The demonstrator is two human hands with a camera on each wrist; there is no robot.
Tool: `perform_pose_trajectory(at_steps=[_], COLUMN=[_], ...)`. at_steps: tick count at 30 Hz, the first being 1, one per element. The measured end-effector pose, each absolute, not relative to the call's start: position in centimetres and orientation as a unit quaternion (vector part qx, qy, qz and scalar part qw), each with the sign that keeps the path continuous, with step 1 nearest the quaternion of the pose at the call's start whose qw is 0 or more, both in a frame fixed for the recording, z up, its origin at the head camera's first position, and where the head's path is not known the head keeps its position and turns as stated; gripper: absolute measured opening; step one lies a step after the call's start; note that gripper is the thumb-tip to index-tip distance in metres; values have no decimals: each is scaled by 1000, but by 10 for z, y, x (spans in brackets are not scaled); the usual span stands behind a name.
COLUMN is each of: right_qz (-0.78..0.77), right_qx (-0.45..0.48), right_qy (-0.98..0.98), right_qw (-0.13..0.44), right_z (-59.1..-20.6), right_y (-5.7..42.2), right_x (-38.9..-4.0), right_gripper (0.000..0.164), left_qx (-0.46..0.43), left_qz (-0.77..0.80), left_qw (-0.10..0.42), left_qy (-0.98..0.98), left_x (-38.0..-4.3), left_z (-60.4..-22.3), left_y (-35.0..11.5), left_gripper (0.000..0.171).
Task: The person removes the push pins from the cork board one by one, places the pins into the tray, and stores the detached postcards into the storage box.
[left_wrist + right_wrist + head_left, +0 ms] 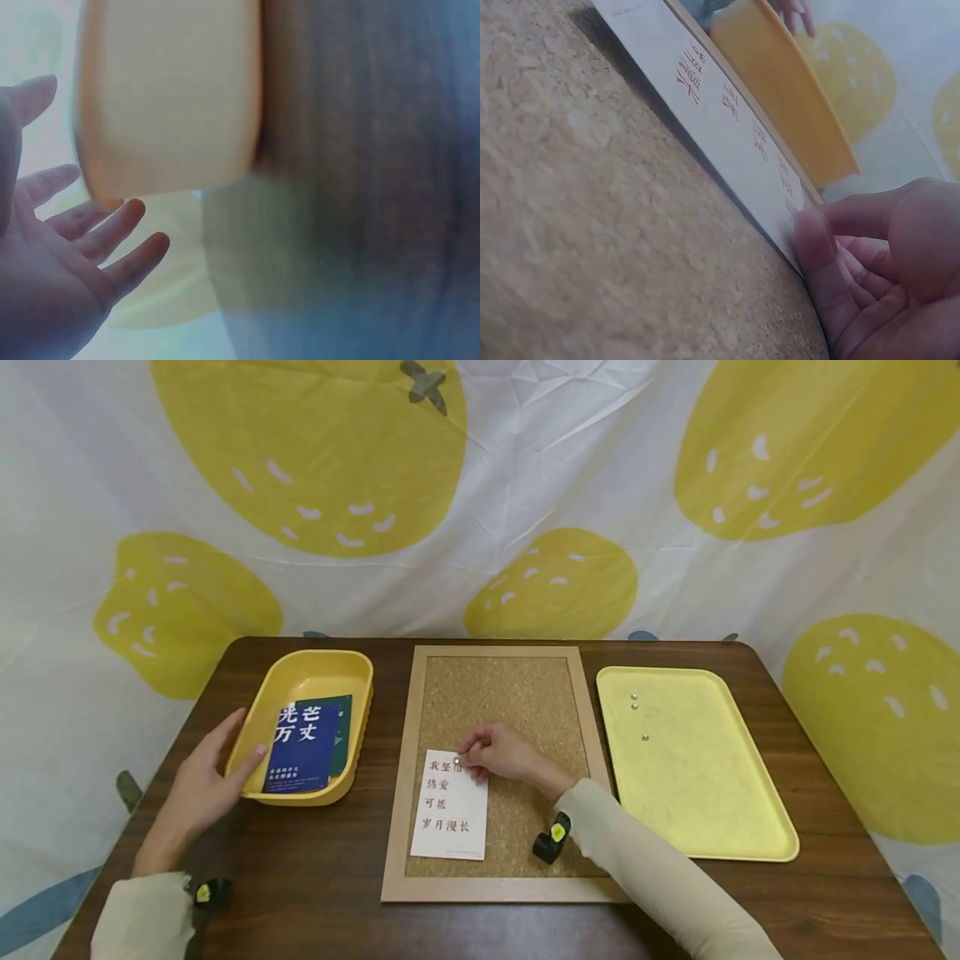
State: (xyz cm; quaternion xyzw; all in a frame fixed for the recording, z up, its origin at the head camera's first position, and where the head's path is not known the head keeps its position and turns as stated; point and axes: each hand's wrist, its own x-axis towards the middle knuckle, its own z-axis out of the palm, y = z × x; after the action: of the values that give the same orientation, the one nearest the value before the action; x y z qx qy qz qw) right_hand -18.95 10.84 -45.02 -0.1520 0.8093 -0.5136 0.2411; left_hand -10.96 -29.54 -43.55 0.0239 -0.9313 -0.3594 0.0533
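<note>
At the top edge of a white card [450, 810] with red characters, my right hand [510, 752] pinches a silver thumbtack [457, 761] between thumb and index finger. Its other fingers curl beside the card's upper right corner. Under the card lies a wood-framed corkboard [502, 693]; a dark shadow runs along the card's edge in the right wrist view. My left hand [198, 785] is beside the left wall of a yellow bin [318, 664], fingers spread and thumb toward the rim. Inside the bin, a blue card [300, 752] with white characters overlaps a green card [342, 735].
A pale yellow tray [705, 793] stands right of the corkboard, with several small silver thumbtacks [634, 707] near its upper left. Everything stands on a dark wooden table [315, 877]. Behind it hangs a white curtain [540, 452] printed with yellow fruit.
</note>
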Motion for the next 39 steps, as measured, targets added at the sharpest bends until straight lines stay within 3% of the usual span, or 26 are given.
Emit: perform_pose_trajectory(at_steps=[8,21,30,39], right_qz=[-517,-513,-513,-511], right_qx=[-154,-158,-154,-160], right_qy=[808,811,812,813], right_qw=[238,232,231,229], right_z=[-451,-451,-452,-451], right_y=[108,107,105,106], right_x=[-189,-189,-189,-189], right_gripper=[10,5,4,5], left_qx=[-52,-150,-223,-311], left_qz=[-339,-325,-304,-281], left_qw=[123,120,97,3], left_qy=[-931,-926,-921,-908], left_x=[-103,-96,-92,-91], left_z=[-415,-398,-403,-417], left_y=[-274,-228,-192,-152], left_gripper=[65,62,60,55])
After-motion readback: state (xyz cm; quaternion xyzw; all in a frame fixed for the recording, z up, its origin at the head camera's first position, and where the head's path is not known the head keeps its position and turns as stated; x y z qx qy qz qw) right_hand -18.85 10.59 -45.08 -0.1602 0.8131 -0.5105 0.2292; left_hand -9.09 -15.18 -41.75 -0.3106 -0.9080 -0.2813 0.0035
